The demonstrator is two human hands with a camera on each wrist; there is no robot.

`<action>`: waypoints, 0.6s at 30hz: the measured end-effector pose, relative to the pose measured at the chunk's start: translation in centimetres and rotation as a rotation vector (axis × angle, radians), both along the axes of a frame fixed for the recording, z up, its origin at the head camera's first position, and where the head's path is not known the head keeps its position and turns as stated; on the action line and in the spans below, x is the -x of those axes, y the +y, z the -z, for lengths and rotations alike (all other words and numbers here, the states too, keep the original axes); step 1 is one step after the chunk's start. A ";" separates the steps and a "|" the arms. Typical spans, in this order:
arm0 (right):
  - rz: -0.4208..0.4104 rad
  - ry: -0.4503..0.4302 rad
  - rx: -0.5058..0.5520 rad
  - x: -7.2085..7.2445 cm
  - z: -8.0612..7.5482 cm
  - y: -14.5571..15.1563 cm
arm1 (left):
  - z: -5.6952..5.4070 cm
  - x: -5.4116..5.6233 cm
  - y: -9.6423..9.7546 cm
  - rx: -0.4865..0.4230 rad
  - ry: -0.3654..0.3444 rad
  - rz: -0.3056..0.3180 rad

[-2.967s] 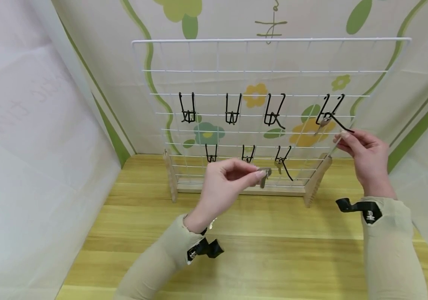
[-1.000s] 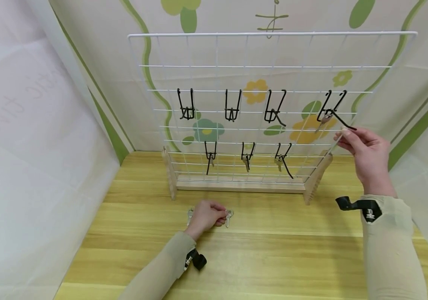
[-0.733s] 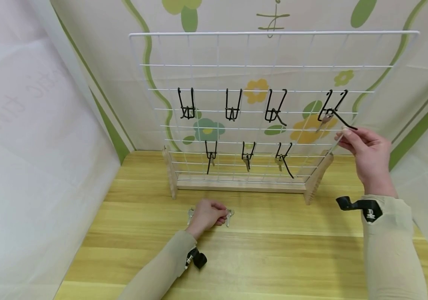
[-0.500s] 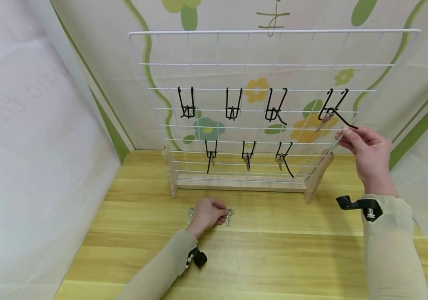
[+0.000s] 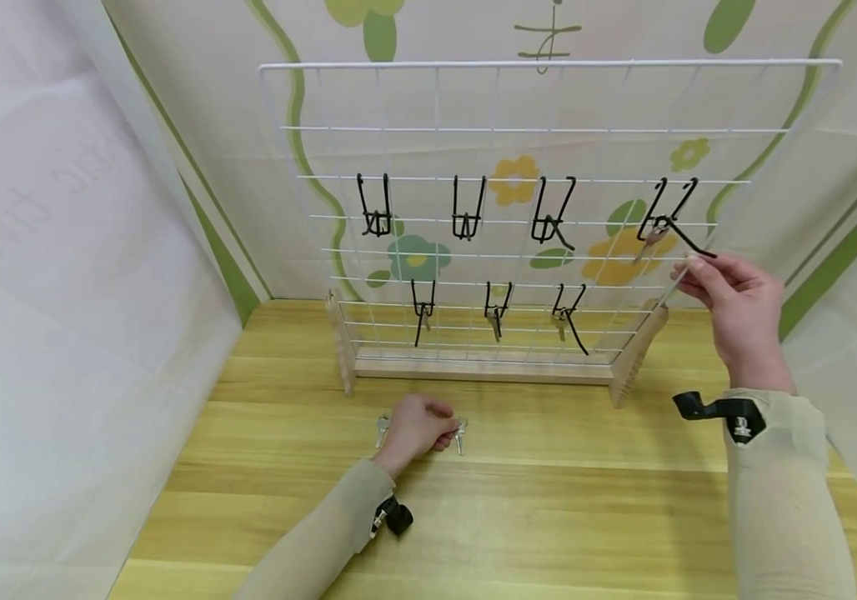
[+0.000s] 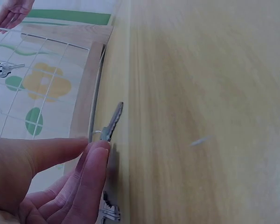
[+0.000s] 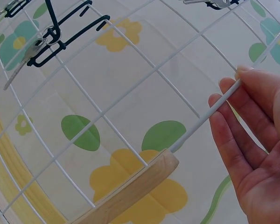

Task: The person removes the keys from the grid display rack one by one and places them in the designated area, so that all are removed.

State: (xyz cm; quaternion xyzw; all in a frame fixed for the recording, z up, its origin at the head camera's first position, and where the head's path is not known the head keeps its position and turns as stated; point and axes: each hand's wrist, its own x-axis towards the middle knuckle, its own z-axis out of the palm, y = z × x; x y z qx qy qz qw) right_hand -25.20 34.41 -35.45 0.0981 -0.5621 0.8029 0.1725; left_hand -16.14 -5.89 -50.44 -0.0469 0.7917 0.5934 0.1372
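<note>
My left hand (image 5: pixel 413 425) is low over the table in front of the rack, pinching a silver key (image 6: pixel 113 122) between thumb and fingertips. The blade of that key points away from the fingers in the left wrist view. A second key (image 5: pixel 383 429) lies on the table to the left of the hand, partly covered by it. My right hand (image 5: pixel 744 308) grips the right side wire of the white grid rack (image 5: pixel 548 63) with thumb and fingers. Just above it, a black hook (image 5: pixel 664 221) carries a hanging key (image 5: pixel 652 242).
Several black hooks are clipped to the grid in two rows. Keys hang on the lower hooks, such as the right one (image 5: pixel 565 313). Wooden feet (image 5: pixel 627 358) and a wooden bar (image 5: pixel 481 368) support the grid. Behind it hangs a flower-printed cloth (image 5: pixel 196 100).
From three seconds ago, my left hand has come down from the lower hooks, where it held a key, to the table. Over the last second it barely moves. My right hand stays on the grid.
</note>
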 end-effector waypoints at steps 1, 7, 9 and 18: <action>0.000 -0.001 -0.001 0.0 0.0 0.0 | -0.1 0.0 -0.1 -0.002 -0.002 0.002; -0.004 -0.001 0.002 -0.2 0.0 0.0 | -1.3 0.1 -0.4 -0.026 0.030 0.018; -0.004 0.000 0.003 -0.2 0.0 0.0 | -2.1 0.2 -0.4 -0.042 0.070 0.025; -0.006 0.008 -0.023 -0.3 0.0 0.0 | -9.6 -0.5 0.9 -0.119 0.284 0.097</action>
